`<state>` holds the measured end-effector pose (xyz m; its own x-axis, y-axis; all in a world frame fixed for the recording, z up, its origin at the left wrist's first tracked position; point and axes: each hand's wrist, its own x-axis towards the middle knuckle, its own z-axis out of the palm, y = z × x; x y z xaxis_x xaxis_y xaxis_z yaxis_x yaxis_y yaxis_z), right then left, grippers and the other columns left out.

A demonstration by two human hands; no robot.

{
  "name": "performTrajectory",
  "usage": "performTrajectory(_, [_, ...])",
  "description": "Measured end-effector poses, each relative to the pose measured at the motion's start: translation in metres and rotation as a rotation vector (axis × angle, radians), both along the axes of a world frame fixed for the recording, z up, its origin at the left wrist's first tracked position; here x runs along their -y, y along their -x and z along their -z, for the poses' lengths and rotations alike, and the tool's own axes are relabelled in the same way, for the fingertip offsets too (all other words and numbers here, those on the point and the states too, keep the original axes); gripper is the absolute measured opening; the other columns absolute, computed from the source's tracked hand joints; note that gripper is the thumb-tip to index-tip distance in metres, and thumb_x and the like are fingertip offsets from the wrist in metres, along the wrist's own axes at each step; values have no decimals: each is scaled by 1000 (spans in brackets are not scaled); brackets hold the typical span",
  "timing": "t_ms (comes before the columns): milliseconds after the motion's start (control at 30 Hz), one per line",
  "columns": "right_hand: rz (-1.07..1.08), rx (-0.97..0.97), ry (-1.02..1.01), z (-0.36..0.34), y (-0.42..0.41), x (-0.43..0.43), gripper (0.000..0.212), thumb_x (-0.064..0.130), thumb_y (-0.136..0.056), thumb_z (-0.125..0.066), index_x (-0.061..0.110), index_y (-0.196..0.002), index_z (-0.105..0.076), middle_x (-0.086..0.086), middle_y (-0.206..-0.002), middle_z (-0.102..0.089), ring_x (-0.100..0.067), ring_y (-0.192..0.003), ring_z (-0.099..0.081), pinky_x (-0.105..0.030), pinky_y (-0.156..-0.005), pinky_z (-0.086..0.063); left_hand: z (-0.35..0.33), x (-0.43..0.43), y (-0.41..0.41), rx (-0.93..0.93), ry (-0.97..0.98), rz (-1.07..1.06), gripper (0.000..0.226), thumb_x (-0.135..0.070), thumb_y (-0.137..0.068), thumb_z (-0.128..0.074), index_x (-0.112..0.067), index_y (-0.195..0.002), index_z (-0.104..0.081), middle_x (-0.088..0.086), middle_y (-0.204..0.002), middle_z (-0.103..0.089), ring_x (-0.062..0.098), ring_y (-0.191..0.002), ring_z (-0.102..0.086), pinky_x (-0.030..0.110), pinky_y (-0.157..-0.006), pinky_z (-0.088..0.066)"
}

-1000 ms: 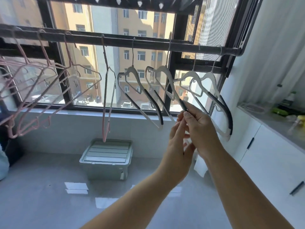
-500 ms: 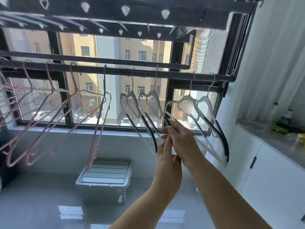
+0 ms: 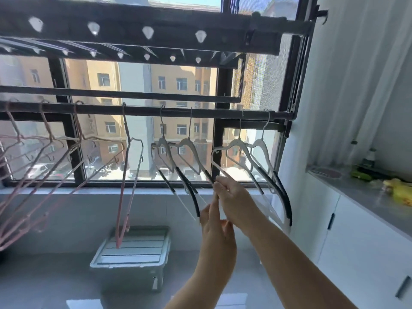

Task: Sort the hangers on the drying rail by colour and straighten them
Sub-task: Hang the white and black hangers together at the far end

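head view: raised right hand (image 3: 234, 197) pinches white hanger (image 3: 237, 143); left hand (image 3: 215, 226) fingers straight.

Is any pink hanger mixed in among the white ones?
No, the pink hangers all hang left of the white hangers on the rail.

Open rail (image 3: 142, 110) lay between the lone pink hanger (image 3: 121, 197) and the white hangers (image 3: 163, 142); right of them, the wall (image 3: 312, 130) stood close.
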<state>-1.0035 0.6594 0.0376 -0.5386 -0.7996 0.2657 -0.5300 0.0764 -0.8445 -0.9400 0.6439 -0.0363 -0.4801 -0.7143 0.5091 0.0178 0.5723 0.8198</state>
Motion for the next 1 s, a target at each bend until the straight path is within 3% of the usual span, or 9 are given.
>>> performTrajectory(67, [31,-232,-25,-3,0,-16,45,28,-96,-42,18,-139,-35,0,-141,-42,-14,-129,-40,-22,-103,-31,2,-7,-6,15,17,-19,68,-6,-90,-47,-36,-136,-6,1,-137,-26,-3,-106,-45,1,-83,-32])
performTrajectory(167, [139,-506,98,-22,5,-47,44,21,-92,-50,19,-135,-42,4,-140,-42,-3,-125,-36,-4,-96,-19,4,-23,-14,18,51,-95,73,-18,-89,-49,-41,-130,6,-15,-143,-8,3,-134,-12,14,-104,-10])
performTrajectory(233, [214,-526,91,-33,20,-60,43,17,-91,-51,17,-134,-44,0,-139,-44,-9,-125,-41,-6,-93,-22,4,-35,-15,-17,200,-174,72,-26,-86,-49,-42,-136,0,-23,-140,-7,-4,-134,-3,14,-107,-5])
performTrajectory(300, [246,-466,-27,-35,36,-62,46,18,-92,-50,14,-137,-40,-6,-141,-43,-18,-125,-45,-14,-88,-27,5,-43,-9,-87,282,-143,62,-32,-80,-45,-43,-135,-18,-27,-134,-26,-16,-127,-12,8,-104,-15])
performTrajectory(400, [225,-336,-178,-25,44,-59,51,19,-93,-47,14,-141,-31,-10,-141,-44,-24,-123,-47,-26,-91,-35,-2,-53,-1,-48,223,65,55,-23,-85,-48,-57,-121,-23,-28,-119,-40,-12,-110,-37,-2,-86,-31])
performTrajectory(500, [209,-240,-169,-9,43,-54,47,18,-95,-44,12,-140,-31,-11,-133,-51,-23,-114,-53,-29,-91,-39,-4,-50,9,28,143,153,59,-23,-90,-50,-40,-135,-16,-16,-131,-35,-1,-115,-42,12,-97,-37])
performTrajectory(633, [183,-89,-52,-1,36,-44,29,19,-97,-39,10,-123,-48,-5,-91,-61,-16,-77,-62,-25,-70,-51,-2,-43,13,97,156,191,60,-23,-90,-50,-28,-140,-17,-15,-137,-28,4,-122,-38,25,-104,-36])
performTrajectory(800, [160,61,109,2,26,-28,21,24,-97,-38,14,-108,-53,5,-52,-40,-7,-44,-41,-20,-47,-35,1,-30,6,52,228,173,41,-21,-87,-54,-45,-112,-32,-28,-105,-34,-3,-100,-45,17,-87,-43])
performTrajectory(1000, [128,203,207,-9,25,-9,15,21,-97,-41,14,-98,-55,11,-37,-34,-3,-33,-34,-22,-44,-35,-3,-19,-1,98,225,248,61,-42,-82,-39,-34,-139,-20,-18,-141,-28,-1,-126,-34,23,-107,-32])
